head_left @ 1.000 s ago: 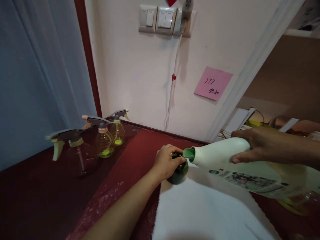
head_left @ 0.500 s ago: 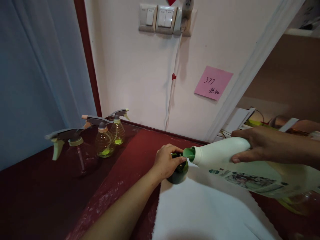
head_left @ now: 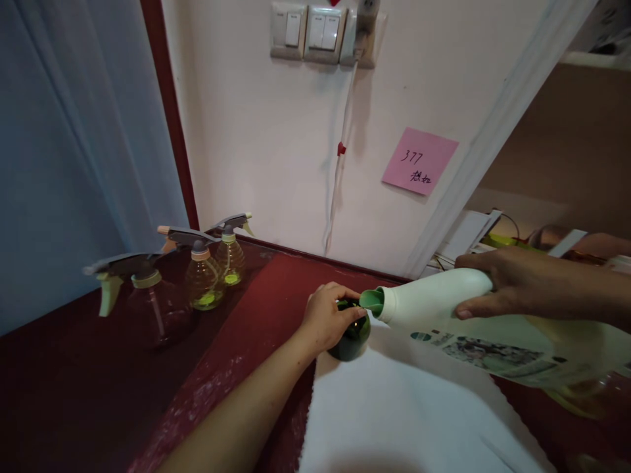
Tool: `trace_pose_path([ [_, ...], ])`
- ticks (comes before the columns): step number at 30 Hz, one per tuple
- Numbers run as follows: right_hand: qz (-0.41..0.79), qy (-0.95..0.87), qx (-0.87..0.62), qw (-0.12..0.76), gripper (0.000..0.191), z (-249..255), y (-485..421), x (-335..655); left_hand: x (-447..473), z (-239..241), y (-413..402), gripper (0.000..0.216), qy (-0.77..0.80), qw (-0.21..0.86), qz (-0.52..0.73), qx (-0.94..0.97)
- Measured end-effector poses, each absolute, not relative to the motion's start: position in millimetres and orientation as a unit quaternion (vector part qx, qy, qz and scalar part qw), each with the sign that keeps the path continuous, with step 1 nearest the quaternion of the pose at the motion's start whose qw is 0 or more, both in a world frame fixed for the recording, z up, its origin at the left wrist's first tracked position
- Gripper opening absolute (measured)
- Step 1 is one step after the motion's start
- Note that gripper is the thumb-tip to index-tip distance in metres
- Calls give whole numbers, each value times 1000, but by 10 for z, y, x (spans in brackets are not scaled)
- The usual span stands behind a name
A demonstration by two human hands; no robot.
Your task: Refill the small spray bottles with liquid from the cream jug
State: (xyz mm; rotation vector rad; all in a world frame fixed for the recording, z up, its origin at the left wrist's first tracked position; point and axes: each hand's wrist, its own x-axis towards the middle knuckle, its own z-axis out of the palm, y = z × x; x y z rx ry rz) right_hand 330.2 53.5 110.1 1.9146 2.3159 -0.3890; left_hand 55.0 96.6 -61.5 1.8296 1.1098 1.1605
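My left hand [head_left: 331, 316] is closed around the neck of a dark green bottle [head_left: 351, 343], which stands upright at the far edge of a white cloth [head_left: 389, 407]. Tipped almost level, a large pale-green jug [head_left: 444, 295] has its green spout [head_left: 372, 301] right at the bottle's top. My right hand [head_left: 488, 282] grips the jug from above near its handle. Whether liquid is running from the spout I cannot tell. The label on the jug's side faces me.
Three spray bottles, one clear [head_left: 160, 309] and two yellowish [head_left: 203, 282] [head_left: 231, 259], stand at the left on the dark red table [head_left: 221, 387]. Behind are a wall with switches [head_left: 323, 33], a hanging cord [head_left: 340, 177] and a pink note [head_left: 420, 161]. A yellowish vessel shows under the jug.
Both hands, the bottle and the jug hold nearly the same position. The whole view has shifted very slightly.
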Motion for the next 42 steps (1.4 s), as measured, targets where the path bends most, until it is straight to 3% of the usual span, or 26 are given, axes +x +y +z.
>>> trace_pose_path([
  [42, -133, 754, 641, 59, 55, 1090, 539, 3304, 556, -637, 990, 17, 426, 348, 450, 703],
])
